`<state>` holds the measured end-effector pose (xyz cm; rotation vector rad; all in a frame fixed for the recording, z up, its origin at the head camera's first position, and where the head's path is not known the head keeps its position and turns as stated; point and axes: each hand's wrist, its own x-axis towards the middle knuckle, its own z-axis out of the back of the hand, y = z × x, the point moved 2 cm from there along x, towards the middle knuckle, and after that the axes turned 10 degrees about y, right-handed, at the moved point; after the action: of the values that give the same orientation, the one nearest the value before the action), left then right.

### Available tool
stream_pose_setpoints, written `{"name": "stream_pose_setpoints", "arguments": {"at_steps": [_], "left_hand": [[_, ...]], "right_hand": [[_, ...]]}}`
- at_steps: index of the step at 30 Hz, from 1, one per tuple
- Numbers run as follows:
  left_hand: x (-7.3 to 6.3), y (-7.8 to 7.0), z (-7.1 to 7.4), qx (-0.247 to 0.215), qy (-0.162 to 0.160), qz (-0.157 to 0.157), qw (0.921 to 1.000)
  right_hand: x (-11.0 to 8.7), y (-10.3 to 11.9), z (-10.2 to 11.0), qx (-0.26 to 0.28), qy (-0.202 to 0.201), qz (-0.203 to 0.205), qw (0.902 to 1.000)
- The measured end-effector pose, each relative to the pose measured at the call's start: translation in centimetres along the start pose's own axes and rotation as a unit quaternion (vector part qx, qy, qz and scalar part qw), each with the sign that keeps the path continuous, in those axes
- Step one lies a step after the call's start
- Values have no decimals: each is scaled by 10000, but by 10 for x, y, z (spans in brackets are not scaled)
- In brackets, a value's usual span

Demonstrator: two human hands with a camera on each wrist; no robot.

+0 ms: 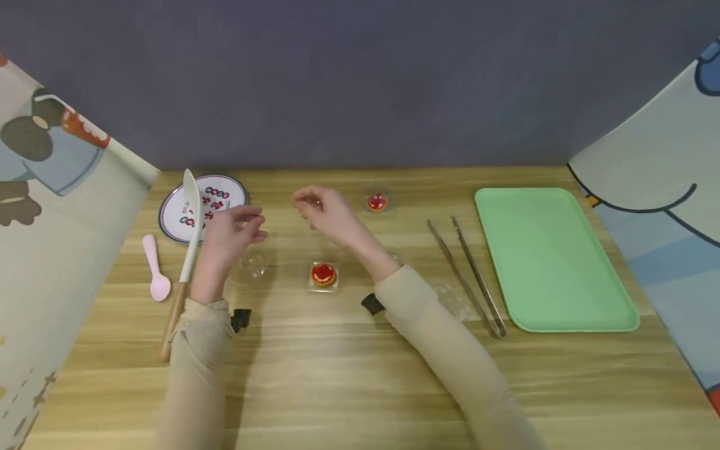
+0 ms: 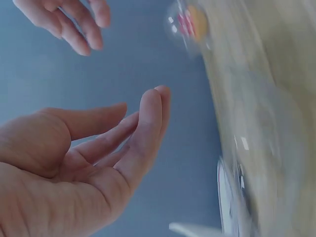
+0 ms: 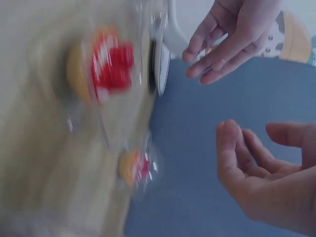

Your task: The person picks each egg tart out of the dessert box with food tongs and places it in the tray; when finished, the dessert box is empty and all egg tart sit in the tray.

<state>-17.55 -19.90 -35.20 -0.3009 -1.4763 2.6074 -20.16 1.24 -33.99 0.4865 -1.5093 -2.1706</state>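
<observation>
So we've got a red-topped, golden-based toy-looking tart (image 1: 323, 274) sitting upright in a clear pack (image 1: 332, 288), plus a matching second tart (image 1: 377, 201) farther back, rightward.

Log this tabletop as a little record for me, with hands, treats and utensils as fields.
Left hand: empty, fingers relaxed
Right hand: empty, fingers bent loosely
Front treat: red-topped, clear packaging
Rear treat: red-topped, clear packaging
White utensil: wooden-handled, overlapping the printed plate
Pink spoon: left of that utensil
Tongs: spread open
Green tray: right of the tongs
</observation>
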Motion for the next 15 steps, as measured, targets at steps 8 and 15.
{"name": "stream_pose_setpoints", "arguments": {"at_steps": [8,15], "left_hand": [[27,-10,-27,115,17,208,9997],[46,-3,-39,704,20,465,9964]], "right_hand": [[10,-2,38,-701,-272,-288,9968],[19,-8,54,-1304,-274,-775,9881]]}}
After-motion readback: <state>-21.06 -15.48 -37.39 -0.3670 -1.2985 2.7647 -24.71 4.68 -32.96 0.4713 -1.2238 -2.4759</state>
